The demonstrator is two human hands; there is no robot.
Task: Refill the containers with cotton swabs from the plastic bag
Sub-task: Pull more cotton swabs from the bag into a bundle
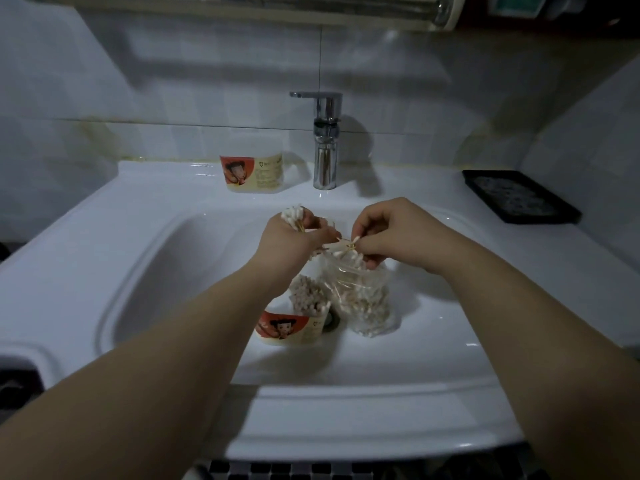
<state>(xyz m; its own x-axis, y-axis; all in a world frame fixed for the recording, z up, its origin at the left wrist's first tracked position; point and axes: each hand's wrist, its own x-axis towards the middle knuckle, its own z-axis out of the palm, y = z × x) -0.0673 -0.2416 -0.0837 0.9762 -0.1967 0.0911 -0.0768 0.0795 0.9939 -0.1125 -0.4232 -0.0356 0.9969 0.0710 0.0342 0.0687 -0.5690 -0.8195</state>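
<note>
My left forearm (173,341) and right forearm (519,323) are bare from the lower edge of view up to the wrists. My left hand (294,237) and right hand (391,233) are bare too; the dim light blurs finer detail.

A single wide-angle head view looks forward and down from above the front edge of the sink (346,427). It sits close over it and faces the faucet (325,157) at the back edge and the tiled wall (173,98) behind.
</note>
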